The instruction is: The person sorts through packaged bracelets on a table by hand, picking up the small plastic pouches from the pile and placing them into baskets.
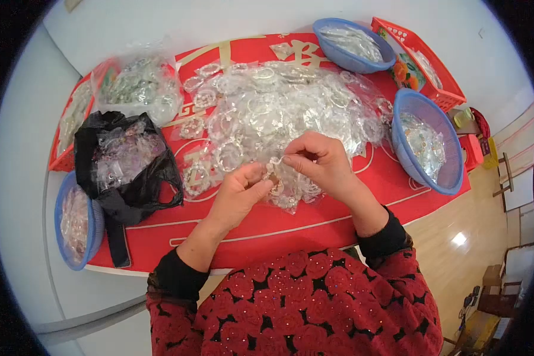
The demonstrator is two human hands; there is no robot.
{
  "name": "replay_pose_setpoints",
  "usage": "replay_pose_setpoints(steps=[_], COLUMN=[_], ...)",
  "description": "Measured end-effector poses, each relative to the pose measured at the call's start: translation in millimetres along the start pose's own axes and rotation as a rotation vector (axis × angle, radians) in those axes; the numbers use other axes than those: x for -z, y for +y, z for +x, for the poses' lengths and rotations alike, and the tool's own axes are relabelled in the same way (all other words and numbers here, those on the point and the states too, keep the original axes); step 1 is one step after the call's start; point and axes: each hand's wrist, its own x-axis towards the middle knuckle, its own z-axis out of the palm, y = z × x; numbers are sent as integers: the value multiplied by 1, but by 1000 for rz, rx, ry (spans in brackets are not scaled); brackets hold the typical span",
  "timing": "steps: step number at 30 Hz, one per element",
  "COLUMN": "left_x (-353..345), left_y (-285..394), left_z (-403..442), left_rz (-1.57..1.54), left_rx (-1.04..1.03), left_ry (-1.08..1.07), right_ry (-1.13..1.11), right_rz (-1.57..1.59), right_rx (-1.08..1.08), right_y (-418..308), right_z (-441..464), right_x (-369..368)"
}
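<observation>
Over the front of the heap, my left hand [243, 190] and my right hand [323, 163] face each other, fingers pinched. Between the fingertips runs a small pale beaded bracelet [275, 160], partly hidden by the fingers. Just below them lie small clear bags [289, 200] with beaded pieces inside; whether one is attached to the bracelet I cannot tell. Behind my hands spreads a big pile of clear-bagged bracelets [279, 107] on the red tablecloth [261, 237].
At left are a black plastic bag [172, 169], a clear sack [139, 83], a red basket [62, 155] and a blue basket [95, 228]. Two blue baskets [454, 148] and a red crate [451, 86] stand at right, holding bagged goods.
</observation>
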Motion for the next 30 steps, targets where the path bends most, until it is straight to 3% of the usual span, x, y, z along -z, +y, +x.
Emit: replay_pose_setpoints(steps=[3,7,12,18,24,27,30], left_x=[3,1,1,-3,1,0,3], left_y=[-7,-10,-12,-8,-12,-13,-12], left_z=[-4,-7,-7,-11,-10,-11,-11], left_rz=[119,89,216,301,458,502,426], left_rx=[19,33,-95,-113,-173,-172,-66], left_ry=[15,44,9,13,-6,-32,-82], right_ry=[-40,-159,-205,-238,-151,-264,-378], right_rz=[-89,-4,38,74,-284,-268,208], right_rx=[240,206,273,-200,245,205,-211], right_y=[8,-1,8,-6,9,13,8], right_z=[3,1,1,-3,-1,0,-4], right_x=[-1,2,-1,1,2,1,-2])
